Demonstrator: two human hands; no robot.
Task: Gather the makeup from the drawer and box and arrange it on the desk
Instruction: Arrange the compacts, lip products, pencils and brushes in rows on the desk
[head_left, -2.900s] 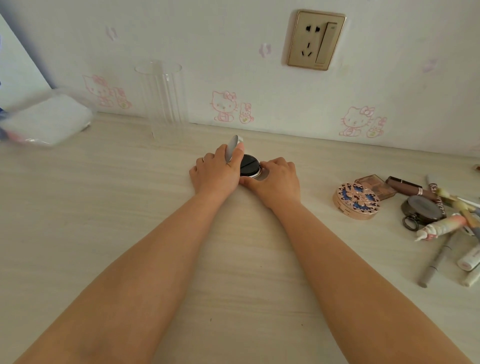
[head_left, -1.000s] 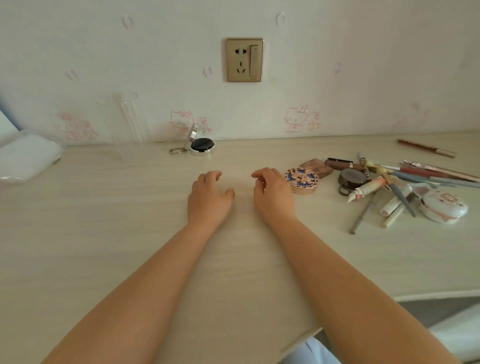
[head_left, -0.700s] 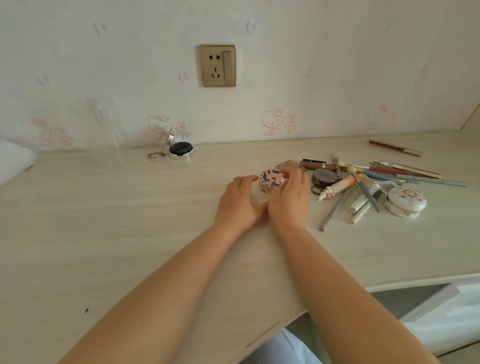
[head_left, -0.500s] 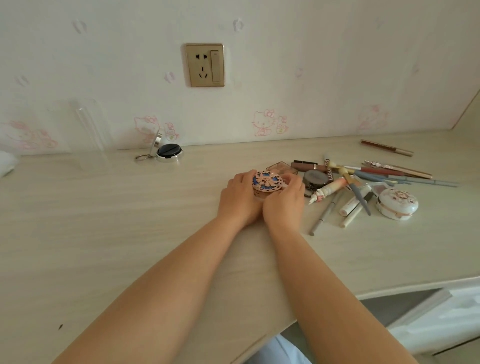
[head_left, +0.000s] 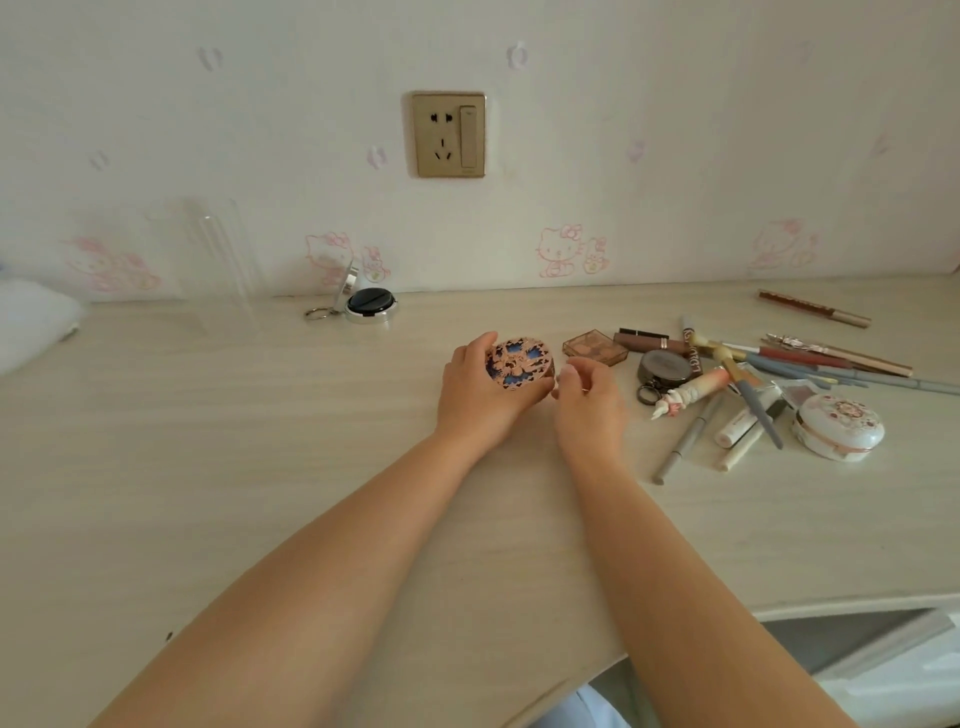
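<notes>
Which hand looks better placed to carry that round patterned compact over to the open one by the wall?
Probably the left hand: it grips the round blue-and-gold patterned compact and is nearer the open black compact. The right hand holds nothing.

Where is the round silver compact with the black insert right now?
In the head view, the open round silver compact sits at the back of the desk against the wall, left of centre, below the wall socket.
</notes>
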